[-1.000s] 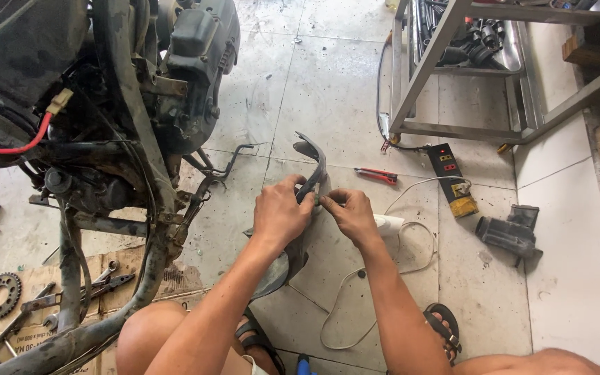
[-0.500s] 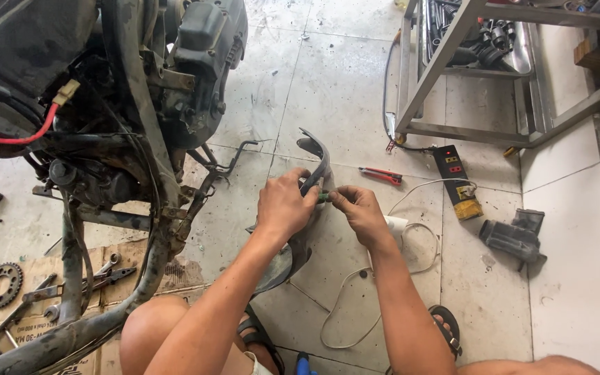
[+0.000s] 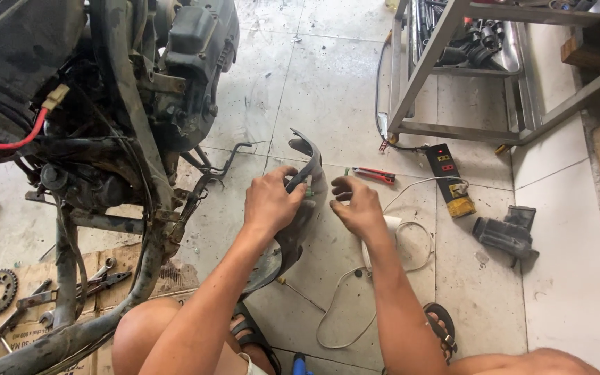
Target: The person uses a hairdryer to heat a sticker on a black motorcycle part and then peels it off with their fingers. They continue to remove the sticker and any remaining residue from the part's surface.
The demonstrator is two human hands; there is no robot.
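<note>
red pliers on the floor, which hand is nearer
Right. The right hand sits just below-left of the red pliers; the left hand is farther left, gripping the dark curved panel.

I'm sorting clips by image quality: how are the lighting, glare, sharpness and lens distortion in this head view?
Head view: even daylight, with soft sheen but no harsh glare on the pale floor tiles; the motorcycle frame at left sits in deep shadow, its detail muddy; the left hand, right hand and dark curved plastic panel are sharp, without motion blur; the metal rack leans, hinting at wide-angle distortion.
</note>
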